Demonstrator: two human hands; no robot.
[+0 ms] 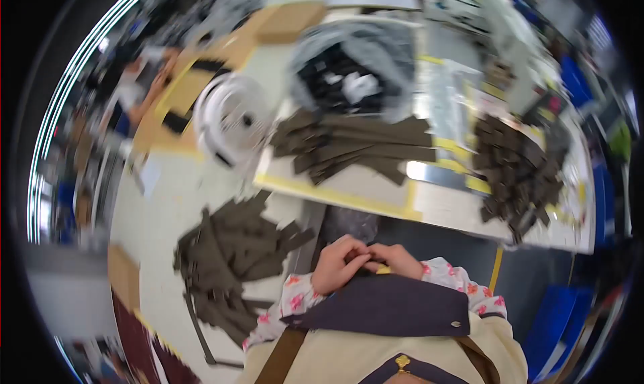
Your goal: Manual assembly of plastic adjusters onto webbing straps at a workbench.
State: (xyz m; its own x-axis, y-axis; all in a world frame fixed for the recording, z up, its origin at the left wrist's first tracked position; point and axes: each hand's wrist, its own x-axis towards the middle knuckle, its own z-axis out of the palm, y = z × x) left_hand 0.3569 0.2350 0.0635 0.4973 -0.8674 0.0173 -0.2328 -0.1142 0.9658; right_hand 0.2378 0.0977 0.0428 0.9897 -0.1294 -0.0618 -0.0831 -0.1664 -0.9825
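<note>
My left hand [339, 263] and my right hand [398, 260] meet close in front of my body, over the gap beside the tables. Both are closed, with fingertips pinched together and touching. What they hold, if anything, is hidden; a small yellow bit [384, 269] shows just under the right fingers. Directly below the hands lies a dark grey-purple cloth flap [396, 303] with a small shiny snap near its right corner. Nearest on the left table is a heap of olive-brown fabric strips [231, 250], apart from my hands.
More olive strips [355, 146] lie on the table ahead, before a grey plastic bag [396, 42] of dark pieces. A white fan [235, 119] stands left of it. Another strip pile [516, 169] is at right, near blue bins [553, 330]. A person [137, 89] works far left.
</note>
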